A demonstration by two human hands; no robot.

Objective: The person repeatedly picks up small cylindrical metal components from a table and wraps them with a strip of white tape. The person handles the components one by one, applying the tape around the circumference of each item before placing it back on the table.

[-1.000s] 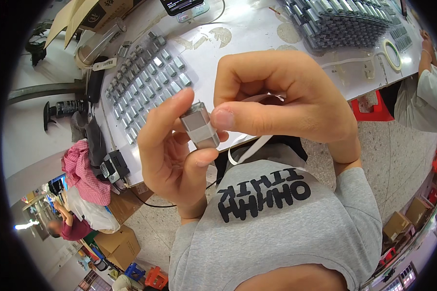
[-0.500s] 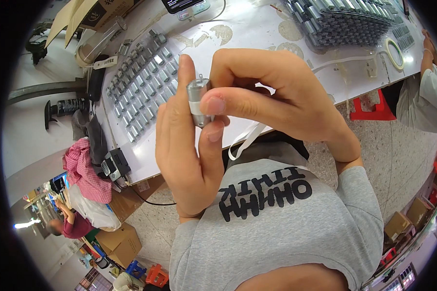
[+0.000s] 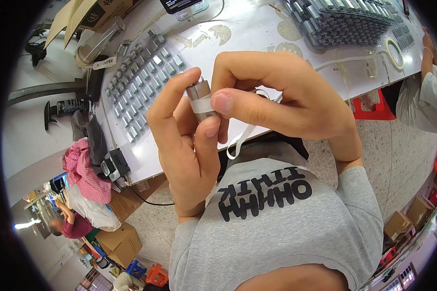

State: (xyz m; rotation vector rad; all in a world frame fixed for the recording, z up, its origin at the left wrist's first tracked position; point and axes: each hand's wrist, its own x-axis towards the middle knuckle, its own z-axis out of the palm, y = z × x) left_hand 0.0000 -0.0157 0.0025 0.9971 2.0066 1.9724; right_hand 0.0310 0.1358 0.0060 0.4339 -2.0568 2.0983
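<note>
A small silver motor (image 3: 199, 90) with a thin shaft at its top is held between the bent index finger and thumb of my left hand (image 3: 184, 140). Around its middle runs a band of white tape (image 3: 202, 105). My right hand (image 3: 281, 97) pinches at the band's right side, its thumb pressed close to the motor. From the right fingers a loose length of the white strip (image 3: 243, 140) hangs in a loop. What the curled right fingers cover is hidden.
A clear tray of silver motors (image 3: 143, 87) lies left on the white table (image 3: 238, 29). More motors (image 3: 344, 24) are stacked at the far right beside a tape roll (image 3: 394, 53). A red stool (image 3: 374, 107) and another person's arm (image 3: 428, 56) are to the right.
My left index finger has bent from straight to curl over the motor's top. The motor is tilted slightly, and the right thumb has shifted a little right along the white band.
</note>
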